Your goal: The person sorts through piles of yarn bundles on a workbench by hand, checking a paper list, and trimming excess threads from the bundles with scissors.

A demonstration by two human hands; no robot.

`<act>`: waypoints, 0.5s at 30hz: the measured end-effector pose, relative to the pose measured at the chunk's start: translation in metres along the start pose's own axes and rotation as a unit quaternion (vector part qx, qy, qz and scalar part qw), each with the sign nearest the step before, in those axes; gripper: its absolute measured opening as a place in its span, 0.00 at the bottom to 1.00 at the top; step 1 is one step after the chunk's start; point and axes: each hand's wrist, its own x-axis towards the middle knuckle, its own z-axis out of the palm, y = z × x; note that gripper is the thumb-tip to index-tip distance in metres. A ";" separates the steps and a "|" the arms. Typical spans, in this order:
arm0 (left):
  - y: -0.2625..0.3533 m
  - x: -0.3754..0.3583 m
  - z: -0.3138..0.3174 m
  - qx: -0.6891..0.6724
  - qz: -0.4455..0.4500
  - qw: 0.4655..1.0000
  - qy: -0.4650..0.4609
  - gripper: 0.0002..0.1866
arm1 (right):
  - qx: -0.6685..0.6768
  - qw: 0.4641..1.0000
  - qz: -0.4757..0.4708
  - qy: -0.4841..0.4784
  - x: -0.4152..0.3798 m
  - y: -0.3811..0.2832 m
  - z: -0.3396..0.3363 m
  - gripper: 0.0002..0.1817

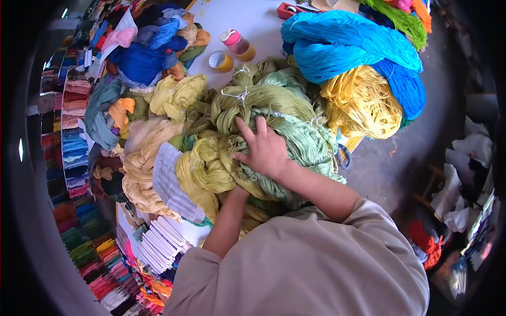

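Note:
A pile of yarn skeins fills the middle of the white table. My right hand (266, 150) lies on top of it, fingers spread, pressing on olive green yarn (261, 102) and pale green yarn (308, 139). White ties cross the olive skein. My left hand (238, 196) reaches under the yellow-green skein (208, 166), its fingers hidden by yarn. Left of that skein, a sheet of paper with printed rows (171, 181) rests against peach yarn (145, 166).
Bright blue yarn (350, 45) and golden yellow yarn (361, 102) are heaped at the right. Behind stand a pink-lidded jar (240, 45), a tape roll (221, 61) and a red tape dispenser (289, 10). Stacked papers (161, 245) and shelves of coloured yarn (76, 158) are at the left.

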 end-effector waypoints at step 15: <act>-0.006 -0.045 0.017 0.294 0.126 0.937 0.136 0.45 | 0.113 0.972 -0.169 0.116 0.013 0.061 -0.067 0.29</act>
